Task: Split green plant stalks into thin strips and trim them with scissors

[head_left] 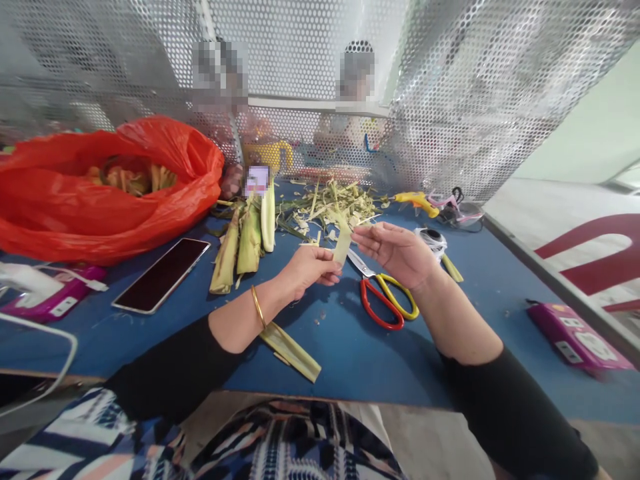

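Note:
A pale green strip of corn husk (343, 245) is pinched between the thumb and fingers of my left hand (313, 270), which wears a gold bangle. At the strip's upper right edge, the bent fingertips of my right hand (393, 250) meet it in a pinch. Scissors (373, 280) with one red and one yellow handle lie beneath my hands, blades partly hidden. Another length of husk (295, 353) rests near the table's front edge, partly behind my left wrist. Whole husk-wrapped pieces (250, 240) stand to the left of my hands.
Husk scraps (340, 203) are heaped against a perforated metal screen (310, 60). A red plastic bag (165, 217), a phone (163, 275) and a purple box (65, 297) sit left. On the right are a yellow glue gun (417, 202) and a purple packet (575, 337). People sit beyond the screen.

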{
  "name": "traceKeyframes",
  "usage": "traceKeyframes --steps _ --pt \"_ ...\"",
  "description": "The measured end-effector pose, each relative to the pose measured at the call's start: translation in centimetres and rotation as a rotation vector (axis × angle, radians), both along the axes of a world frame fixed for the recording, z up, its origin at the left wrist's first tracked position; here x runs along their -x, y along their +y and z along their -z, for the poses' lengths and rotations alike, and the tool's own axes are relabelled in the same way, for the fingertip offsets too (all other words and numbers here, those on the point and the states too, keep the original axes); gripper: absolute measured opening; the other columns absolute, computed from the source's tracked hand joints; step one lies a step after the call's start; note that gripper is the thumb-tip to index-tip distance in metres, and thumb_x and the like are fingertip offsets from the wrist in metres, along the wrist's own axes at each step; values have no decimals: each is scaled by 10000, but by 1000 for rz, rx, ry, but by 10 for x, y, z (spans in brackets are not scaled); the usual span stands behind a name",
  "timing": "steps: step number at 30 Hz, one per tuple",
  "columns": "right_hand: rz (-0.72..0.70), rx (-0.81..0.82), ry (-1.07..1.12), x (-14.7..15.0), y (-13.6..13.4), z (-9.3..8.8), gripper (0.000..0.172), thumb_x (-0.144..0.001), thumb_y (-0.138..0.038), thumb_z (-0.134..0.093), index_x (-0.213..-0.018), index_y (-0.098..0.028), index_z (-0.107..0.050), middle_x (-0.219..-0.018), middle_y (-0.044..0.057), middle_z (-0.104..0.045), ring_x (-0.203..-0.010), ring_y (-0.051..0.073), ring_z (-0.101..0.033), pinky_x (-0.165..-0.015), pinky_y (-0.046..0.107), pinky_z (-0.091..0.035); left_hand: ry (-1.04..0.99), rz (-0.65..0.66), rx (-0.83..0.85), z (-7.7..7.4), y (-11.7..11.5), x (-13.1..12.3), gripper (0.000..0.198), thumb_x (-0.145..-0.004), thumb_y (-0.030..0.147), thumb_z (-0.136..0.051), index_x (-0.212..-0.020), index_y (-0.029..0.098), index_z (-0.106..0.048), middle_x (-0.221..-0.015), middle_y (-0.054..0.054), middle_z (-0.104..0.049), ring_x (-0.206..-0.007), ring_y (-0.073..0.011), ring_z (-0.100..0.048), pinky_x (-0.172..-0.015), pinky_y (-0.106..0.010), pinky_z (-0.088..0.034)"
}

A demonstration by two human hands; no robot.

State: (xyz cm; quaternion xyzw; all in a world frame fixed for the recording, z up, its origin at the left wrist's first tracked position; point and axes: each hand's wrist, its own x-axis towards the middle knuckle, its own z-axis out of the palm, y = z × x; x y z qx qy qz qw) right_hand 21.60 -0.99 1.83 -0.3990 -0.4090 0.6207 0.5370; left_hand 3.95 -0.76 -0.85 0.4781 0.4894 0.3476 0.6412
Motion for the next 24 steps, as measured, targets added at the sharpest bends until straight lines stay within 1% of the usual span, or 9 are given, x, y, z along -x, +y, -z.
traceKeyframes --steps 4,7,12,14,16,18,20,22,24 --pt "81 -159 -36 -5 2 -3 150 -755 -209 -630 -658 -213 -516 -956 42 -739 -1027 193 -675 -902 329 -523 18 -5 27 0 -1 -1 158 -683 59 -676 -570 138 -597 -515 -12 -635 -432 -86 -569 -494 -207 -500" --pt "193 -300 -88 -10 6 -3 198 -766 -263 -646 -666 -224 -480 -1016 40 -723 -1100 202 -640 -939 354 -505 40 13 42 0 -1 0 149 -653 74 -705 -575 139 -596 -512 -17 -636 -445 -96 -580 -504 -216 -503" --pt "454 -582 -101 -26 16 -4 190 -763 -261 -641 -676 -235 -474 -1061 16 -697 -1141 213 -616 -1019 405 -442 105 29 76 4 1 2 157 -621 98 -731 -570 139 -588 -516 -31 -643 -453 -115 -590 -527 -243 -511" --pt "573 -669 -109 -33 20 -6 172 -763 -251 -631 -682 -242 -480 -1116 6 -680 -1171 219 -596 -1042 422 -415 133 30 87 4 2 2 162 -622 93 -726 -573 140 -579 -512 -30 -641 -449 -117 -588 -524 -245 -509" --pt "711 -746 -175 -37 21 -9 171 -774 -255 -612 -679 -245 -471 -1139 15 -669 -1202 224 -568 -1040 431 -406 152 34 93 4 2 2 166 -628 92 -722 -579 140 -571 -512 -28 -640 -455 -118 -591 -527 -243 -510" --pt "860 -799 -363 -39 20 -10 174 -800 -284 -579 -678 -239 -464 -1104 51 -670 -1157 233 -583 -989 440 -432 153 41 96 3 2 2 158 -634 96 -723 -593 137 -575 -525 -24 -644 -467 -117 -598 -541 -245 -517" --pt "960 -760 -717 -38 18 -6 164 -824 -307 -540 -692 -224 -492 -980 79 -681 -1020 246 -626 -920 463 -452 132 37 87 2 1 2 141 -642 106 -728 -614 132 -593 -547 -20 -652 -476 -112 -602 -553 -246 -525" --pt "930 -642 -1164 -33 16 3 160 -834 -291 -517 -703 -204 -544 -822 86 -678 -892 259 -635 -905 502 -432 101 14 67 1 0 1 121 -660 108 -724 -630 128 -609 -567 -16 -658 -471 -102 -597 -543 -235 -522" --pt "754 -570 -1555 -26 13 12 131 -806 -226 -529 -706 -177 -596 -754 111 -676 -898 291 -626 -967 540 -368 68 -17 39 0 -1 1 105 -699 103 -699 -637 125 -618 -581 -17 -663 -460 -91 -589 -523 -220 -513"
